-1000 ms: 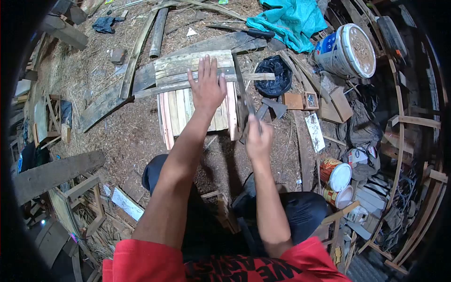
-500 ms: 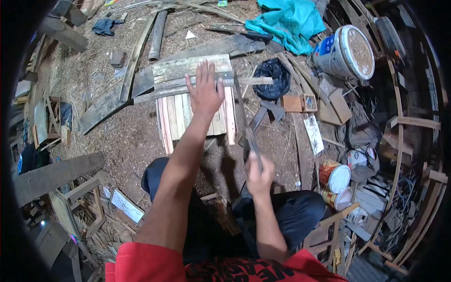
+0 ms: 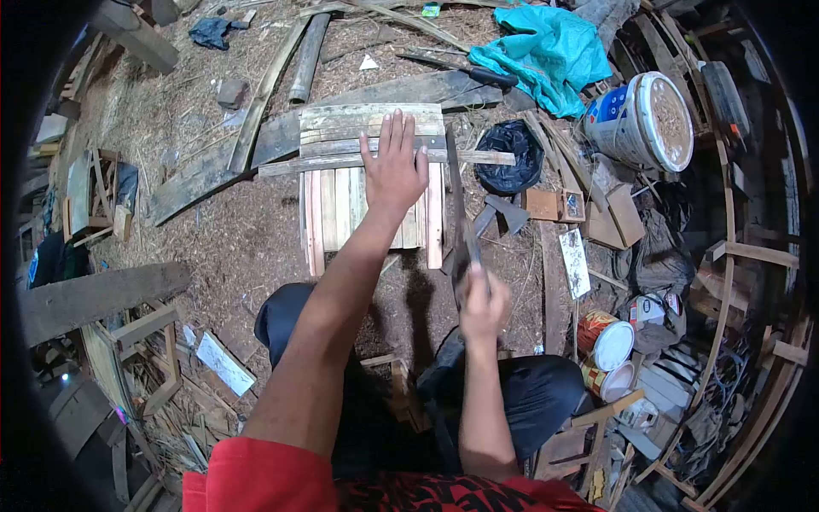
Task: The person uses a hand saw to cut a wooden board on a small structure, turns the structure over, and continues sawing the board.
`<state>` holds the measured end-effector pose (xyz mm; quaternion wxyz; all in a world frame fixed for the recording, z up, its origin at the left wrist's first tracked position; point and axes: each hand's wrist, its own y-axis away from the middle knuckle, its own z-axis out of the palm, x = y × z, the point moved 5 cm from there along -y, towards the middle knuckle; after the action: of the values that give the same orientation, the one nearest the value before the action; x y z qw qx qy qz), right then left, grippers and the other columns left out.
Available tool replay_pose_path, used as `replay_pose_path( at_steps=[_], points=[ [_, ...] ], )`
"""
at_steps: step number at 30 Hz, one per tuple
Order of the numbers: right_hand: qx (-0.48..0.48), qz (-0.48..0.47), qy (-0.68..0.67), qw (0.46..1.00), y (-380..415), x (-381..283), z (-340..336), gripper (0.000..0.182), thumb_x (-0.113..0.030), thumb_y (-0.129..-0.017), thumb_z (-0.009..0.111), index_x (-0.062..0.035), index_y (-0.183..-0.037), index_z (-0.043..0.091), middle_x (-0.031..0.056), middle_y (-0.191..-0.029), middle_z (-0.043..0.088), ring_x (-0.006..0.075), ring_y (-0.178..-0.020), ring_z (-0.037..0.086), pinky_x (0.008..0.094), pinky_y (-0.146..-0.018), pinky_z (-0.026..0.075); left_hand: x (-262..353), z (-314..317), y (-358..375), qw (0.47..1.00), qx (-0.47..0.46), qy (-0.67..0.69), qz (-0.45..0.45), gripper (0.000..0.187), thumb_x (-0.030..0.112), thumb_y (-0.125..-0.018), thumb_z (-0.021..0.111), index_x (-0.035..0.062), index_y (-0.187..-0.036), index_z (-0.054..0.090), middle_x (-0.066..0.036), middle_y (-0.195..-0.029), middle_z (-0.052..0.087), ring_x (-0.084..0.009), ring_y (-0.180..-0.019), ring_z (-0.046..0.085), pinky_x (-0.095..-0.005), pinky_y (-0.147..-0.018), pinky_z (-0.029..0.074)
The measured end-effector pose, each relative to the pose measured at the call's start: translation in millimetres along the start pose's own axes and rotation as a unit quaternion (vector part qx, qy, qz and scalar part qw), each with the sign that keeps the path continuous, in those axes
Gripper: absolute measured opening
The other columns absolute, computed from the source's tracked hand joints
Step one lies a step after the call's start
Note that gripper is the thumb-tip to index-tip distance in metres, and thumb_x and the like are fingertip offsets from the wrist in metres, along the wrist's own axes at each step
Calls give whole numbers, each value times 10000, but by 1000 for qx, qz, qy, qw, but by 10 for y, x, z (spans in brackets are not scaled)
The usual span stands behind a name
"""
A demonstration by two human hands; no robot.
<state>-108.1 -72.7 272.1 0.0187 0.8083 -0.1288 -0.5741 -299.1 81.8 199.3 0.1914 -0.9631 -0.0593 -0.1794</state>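
My left hand [image 3: 395,171] lies flat, fingers stretched forward, on a thin wooden strip [image 3: 281,169] and the slats beneath it. The strip crosses a small slatted wooden piece [image 3: 371,119] and sticks out past both its sides. My right hand [image 3: 484,307] is wrapped around the handle of a handsaw, its grip mostly hidden by the fingers. The saw's dark blade [image 3: 458,192] points away from me and crosses the strip just right of the slatted piece. Whether the teeth have cut into the wood cannot be made out.
A black-lined container [image 3: 512,158] stands right of the strip's end, near a wooden block [image 3: 541,204]. Farther right are a white bucket [image 3: 631,119] and paint cans [image 3: 610,346]. A long plank [image 3: 188,192] lies behind the slatted piece. Sawdust and scraps cover the ground.
The saw and my right hand have moved slightly forward against the slatted piece. My left hand keeps its place on the wood. The whole view has shifted a little.
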Motion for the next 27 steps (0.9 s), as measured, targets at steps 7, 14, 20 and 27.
replay_pose_path(
  at_steps=[7, 14, 20, 27],
  points=[
    [-2, -8, -85, 996, 86, 360, 12, 425, -265, -998, 564, -29, -646, 544, -24, -557, 462, 99, -548, 418, 319, -506, 326, 23, 3, 75, 1000, -13, -1, -6, 592, 333, -964, 495, 102, -1500, 399, -113, -1592, 336, -266, -1485, 283, -613, -1188, 93],
    [-6, -31, -68, 997, -692, 317, 288, 445, -275, -1005, 558, -40, -627, 536, -18, -542, 453, 100, -518, 434, 310, -500, 322, 37, 46, 51, 1000, -2, 4, -12, 591, 336, -960, 495, 101, -1494, 405, -108, -1590, 338, -248, -1486, 282, -606, -1188, 102],
    [-14, -7, -103, 995, 358, 500, -122, 448, -272, -1004, 550, -46, -618, 528, -13, -540, 466, 100, -517, 476, 307, -498, 335, -6, 46, -7, 1000, 4, 15, -15, 593, 328, -955, 505, 115, -1499, 402, -107, -1582, 353, -253, -1490, 268, -601, -1189, 90],
    [-8, -28, -76, 997, -531, 325, 301, 446, -275, -988, 547, -43, -610, 500, -27, -558, 447, 85, -532, 402, 303, -485, 295, -1, 53, 145, 1000, -13, -10, -11, 606, 331, -955, 502, 121, -1511, 387, -96, -1582, 359, -258, -1482, 289, -597, -1191, 82]
  ],
)
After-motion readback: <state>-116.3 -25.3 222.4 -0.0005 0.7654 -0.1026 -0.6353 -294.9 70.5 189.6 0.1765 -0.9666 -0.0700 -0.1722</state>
